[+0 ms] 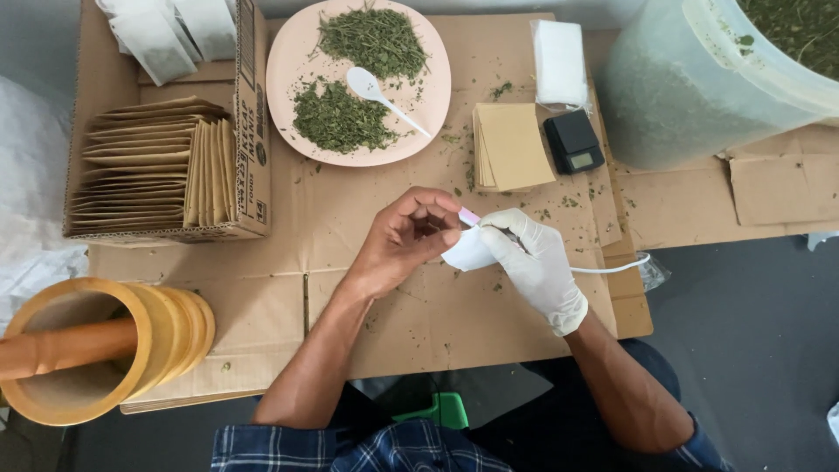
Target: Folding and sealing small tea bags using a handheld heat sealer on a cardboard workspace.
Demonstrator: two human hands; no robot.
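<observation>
Left hand [404,240], bare, fingers curled in, tips pinched on the top edge of a small white sachet [468,251]. Right hand [533,262], in a white glove, closed around the sachet's right side; a white string [612,267] trails right from it. Sachet soft, plump, with a pinkish strip at its upper edge; it sits between both hands, just above the cardboard sheet [419,323]. Beyond: pink plate [288,52] with two heaps of dried green herb [336,121] and a white spoon [367,86], stack of tan packets [511,144], small black scale [573,141].
</observation>
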